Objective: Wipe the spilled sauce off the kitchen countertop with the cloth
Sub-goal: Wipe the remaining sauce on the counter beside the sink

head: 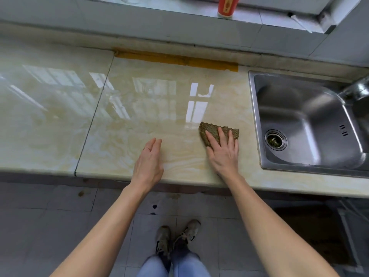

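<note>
A folded brown-green textured cloth (pixel 212 129) lies on the glossy beige marble countertop (pixel 139 108), just left of the sink. My right hand (pixel 222 151) presses flat on the cloth with straight, spread fingers. My left hand (pixel 149 160) is open with fingers together, edge-on near the counter's front edge, holding nothing. I cannot make out any sauce on the shiny surface; only window reflections show.
A stainless steel sink (pixel 257 124) with a drain sits to the right, its tap at the far right edge. A strip of brown tape (pixel 175 60) runs along the back wall joint. A red cup (pixel 227 7) stands on the window ledge.
</note>
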A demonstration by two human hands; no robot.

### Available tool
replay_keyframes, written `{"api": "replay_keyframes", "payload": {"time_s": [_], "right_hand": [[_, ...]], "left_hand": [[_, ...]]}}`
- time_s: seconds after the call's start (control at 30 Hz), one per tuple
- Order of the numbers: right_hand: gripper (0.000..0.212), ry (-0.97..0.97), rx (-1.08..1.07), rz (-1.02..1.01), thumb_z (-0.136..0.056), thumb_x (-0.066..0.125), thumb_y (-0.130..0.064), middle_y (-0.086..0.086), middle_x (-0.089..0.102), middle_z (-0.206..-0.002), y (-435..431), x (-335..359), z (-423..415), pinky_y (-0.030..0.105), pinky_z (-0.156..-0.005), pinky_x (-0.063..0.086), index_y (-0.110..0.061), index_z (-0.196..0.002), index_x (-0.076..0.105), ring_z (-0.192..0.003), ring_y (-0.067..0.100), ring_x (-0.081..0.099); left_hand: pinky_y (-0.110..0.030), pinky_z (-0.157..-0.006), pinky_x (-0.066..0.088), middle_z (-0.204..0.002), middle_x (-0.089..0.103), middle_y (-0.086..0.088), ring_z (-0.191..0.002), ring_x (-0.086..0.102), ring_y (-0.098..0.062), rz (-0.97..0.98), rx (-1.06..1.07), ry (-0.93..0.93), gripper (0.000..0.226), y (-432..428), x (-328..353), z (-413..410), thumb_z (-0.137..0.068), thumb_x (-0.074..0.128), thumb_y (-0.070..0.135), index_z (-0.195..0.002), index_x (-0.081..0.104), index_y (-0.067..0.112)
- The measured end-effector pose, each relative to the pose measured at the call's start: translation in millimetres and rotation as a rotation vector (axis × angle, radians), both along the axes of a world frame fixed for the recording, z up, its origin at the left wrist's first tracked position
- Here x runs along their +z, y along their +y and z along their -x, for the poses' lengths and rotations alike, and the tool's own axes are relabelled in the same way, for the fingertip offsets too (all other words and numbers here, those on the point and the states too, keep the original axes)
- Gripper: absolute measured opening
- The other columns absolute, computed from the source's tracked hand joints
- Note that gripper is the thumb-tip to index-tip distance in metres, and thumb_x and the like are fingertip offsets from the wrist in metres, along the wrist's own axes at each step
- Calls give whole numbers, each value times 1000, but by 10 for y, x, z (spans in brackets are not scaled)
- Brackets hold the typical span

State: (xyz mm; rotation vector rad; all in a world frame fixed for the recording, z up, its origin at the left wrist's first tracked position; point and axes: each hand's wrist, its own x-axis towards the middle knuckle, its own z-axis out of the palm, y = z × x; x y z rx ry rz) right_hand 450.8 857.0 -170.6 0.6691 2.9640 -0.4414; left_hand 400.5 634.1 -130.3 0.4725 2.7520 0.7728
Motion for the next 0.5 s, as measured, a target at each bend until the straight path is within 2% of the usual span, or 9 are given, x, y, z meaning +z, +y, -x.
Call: {"api": "replay_keyframes", "payload": {"time_s": [0.2,0.27,0.33,0.37,0.5], "right_hand": [[54,-63,395,8,-101,36,-44,-5,-1,-165,-1065,45,397,52,-118,-9,-50,-151,18,-149,33,-15],[53,-71,493,14,-97,24,-51,-5,1,-165,-1292,44,367,53,-118,-8,-49,-150,22,-149,33,-15],[68,-51,541,53,-86,6,-57,-7,5,-165,-1385,66,313,52,-118,-10,-47,-149,29,-150,32,-12],[71,-39,549,78,-83,4,-57,-7,9,-165,-1387,69,282,51,-119,-10,-46,-148,32,-150,31,-10],[57,25,578,127,-89,27,-46,-4,28,-160,-1163,-1,36,51,-120,7,-40,-143,45,-150,30,14]], "left_hand": [[-36,-107,33,-150,29,-14,-136,33,-29,-1,86,33,64,-250,45,22,-81,38,-9,-143,32,6],[-37,-107,33,-150,30,-13,-136,33,-28,6,105,35,62,-300,61,32,-82,39,-7,-143,33,6],[-39,-106,34,-151,29,-12,-135,34,-29,23,108,19,61,-307,70,30,-84,39,-5,-143,33,7],[-40,-106,35,-151,28,-13,-135,34,-30,37,105,8,60,-301,69,25,-85,39,-4,-143,32,8],[-40,-105,35,-151,26,-14,-135,33,-31,52,83,-21,62,-240,41,-21,-84,37,-6,-144,31,9]]}}
